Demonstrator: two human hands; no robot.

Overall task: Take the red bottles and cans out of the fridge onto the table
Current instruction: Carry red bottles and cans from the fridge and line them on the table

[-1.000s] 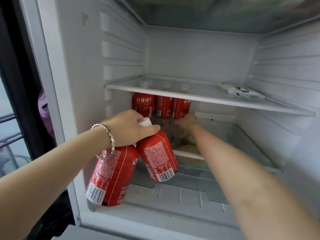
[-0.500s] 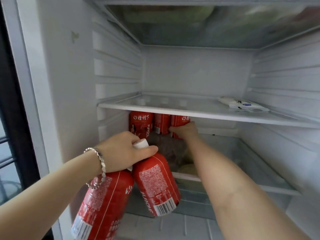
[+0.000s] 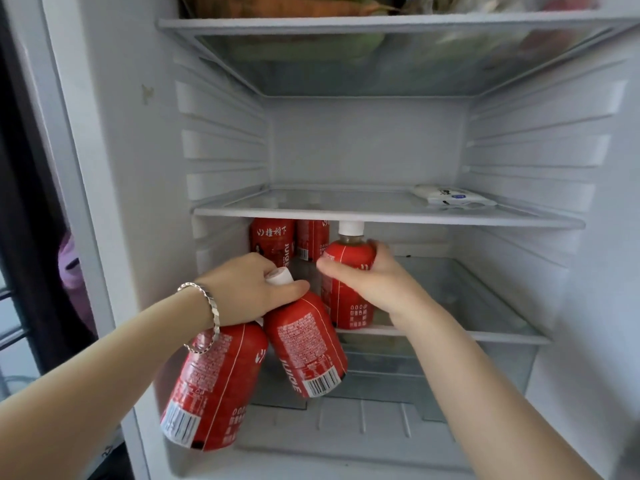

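My left hand (image 3: 249, 289) grips two red bottles by their white-capped necks in front of the open fridge. One bottle (image 3: 211, 386) hangs lower left, the other (image 3: 306, 348) tilts to its right. My right hand (image 3: 374, 282) is wrapped around a third red bottle (image 3: 348, 268) with a white cap, upright at the front of the lower glass shelf (image 3: 502, 336). Two more red bottles (image 3: 273, 242) stand at the back left under the middle shelf (image 3: 346, 211).
A white packet (image 3: 453, 197) lies on the middle shelf at the right. Vegetables sit on the top shelf (image 3: 346, 24). A clear drawer (image 3: 485, 368) sits below the lower shelf. The fridge's left wall (image 3: 114, 202) stands close to my left arm.
My right hand has closed on a bottle from the back row and drawn it forward to the shelf's front. My left hand keeps its two bottles. The view has tilted up.
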